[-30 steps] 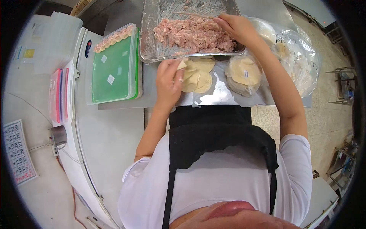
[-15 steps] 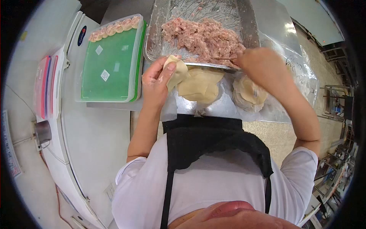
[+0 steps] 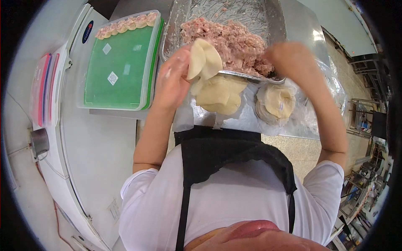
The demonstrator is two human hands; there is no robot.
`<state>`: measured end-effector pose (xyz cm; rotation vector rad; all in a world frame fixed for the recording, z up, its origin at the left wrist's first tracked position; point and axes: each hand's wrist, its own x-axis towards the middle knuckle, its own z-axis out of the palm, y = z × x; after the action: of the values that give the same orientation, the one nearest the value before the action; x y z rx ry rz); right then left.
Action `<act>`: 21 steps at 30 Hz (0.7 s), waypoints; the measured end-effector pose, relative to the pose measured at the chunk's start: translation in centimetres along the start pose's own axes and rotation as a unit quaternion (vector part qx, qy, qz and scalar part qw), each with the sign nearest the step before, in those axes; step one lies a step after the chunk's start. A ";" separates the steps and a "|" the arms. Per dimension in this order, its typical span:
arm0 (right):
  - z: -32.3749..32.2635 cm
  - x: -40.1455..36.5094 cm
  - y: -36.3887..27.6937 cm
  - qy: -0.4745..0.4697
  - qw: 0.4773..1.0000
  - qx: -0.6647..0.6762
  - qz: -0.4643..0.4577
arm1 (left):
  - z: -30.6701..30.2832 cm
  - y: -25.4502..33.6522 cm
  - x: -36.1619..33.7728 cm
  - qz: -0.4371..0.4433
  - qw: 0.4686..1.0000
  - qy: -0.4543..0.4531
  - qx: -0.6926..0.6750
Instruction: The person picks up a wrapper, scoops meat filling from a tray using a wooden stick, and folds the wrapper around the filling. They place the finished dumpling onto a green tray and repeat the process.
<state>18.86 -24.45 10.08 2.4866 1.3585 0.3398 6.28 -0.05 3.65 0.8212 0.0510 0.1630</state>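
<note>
My left hand (image 3: pixel 172 77) pinches a round, pale dumpling wrapper (image 3: pixel 204 60) that folds and droops over the front rim of the metal tray. Minced meat (image 3: pixel 228 42) is heaped in that tray (image 3: pixel 272 12). At the tray's right front corner, over the edge of the meat, my right hand (image 3: pixel 289 60) is closed and smeared by motion. The thin stick it grips is hardly visible now. Below the tray lies a loose pile of wrappers (image 3: pixel 220 98), with a second stack of wrappers (image 3: pixel 276 104) in clear plastic to its right.
A clear plastic container (image 3: pixel 79 90) with a green base stands left of the tray, a row of filled dumplings (image 3: pixel 125 26) along its far end. Clear plastic bags (image 3: pixel 335 88) lie at the right. A white fridge (image 3: pixel 98 146) borders the table on the left.
My left hand has lifted the wrapper up and right, over the tray's rim. The right hand has shifted slightly right, and the stick no longer shows clearly in the meat.
</note>
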 end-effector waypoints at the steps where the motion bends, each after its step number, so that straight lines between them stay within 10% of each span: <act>1: 1.2 -0.5 -1.3 -0.015 0.999 0.020 -0.023 | 0.2 0.0 0.1 0.003 1.000 -0.001 0.000; 7: -2.3 -0.7 0.7 -0.022 0.998 0.042 -0.035 | 0.4 0.9 -0.7 0.023 0.979 -0.085 0.186; 10: -0.6 -1.4 0.1 -0.041 0.999 0.013 0.011 | 1.1 1.0 -0.4 -0.071 0.954 -0.266 -0.119; 12: -0.1 -2.9 -2.3 -0.067 0.997 0.007 -0.049 | 1.7 0.0 -0.1 0.066 0.924 -0.058 0.373; 18: -1.4 -1.9 1.3 -0.108 0.994 0.030 0.011 | 0.4 0.6 0.8 0.248 0.867 -0.014 0.433; 21: 0.7 -1.8 -0.5 -0.084 0.994 0.069 0.016 | 0.2 1.6 0.2 0.169 0.930 0.089 0.314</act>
<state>17.72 -25.83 9.08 2.5827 1.3165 0.0411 6.32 0.92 5.00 1.4534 0.1377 0.5681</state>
